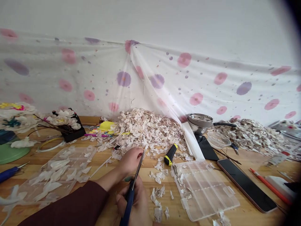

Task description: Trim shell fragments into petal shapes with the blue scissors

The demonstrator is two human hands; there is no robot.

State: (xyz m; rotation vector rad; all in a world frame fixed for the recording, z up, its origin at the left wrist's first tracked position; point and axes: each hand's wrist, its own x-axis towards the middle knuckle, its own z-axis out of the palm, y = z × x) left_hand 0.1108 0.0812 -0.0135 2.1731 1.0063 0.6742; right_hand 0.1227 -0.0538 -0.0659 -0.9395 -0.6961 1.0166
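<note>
Dark-blue-handled scissors [130, 197] are held in my right hand [139, 202], low in the middle of the view, with the blades pointing up and away. My left hand [132, 161] is just beyond, its fingers curled in close to the blades; what it holds, if anything, is too small to make out. Behind the hands rises a large pile of pale, thin petal-like pieces [150, 130]. Loose scraps [158, 196] lie on the wooden table [168, 216] to the right of my right hand.
A clear compartment box [207, 188] and a phone [246, 185] lie at right, near a yellow-black tool [171, 154] and a metal bowl [199, 125]. At left are a plastic tray with petals [55, 175], white flowers [67, 119] and a blue-handled tool [10, 173].
</note>
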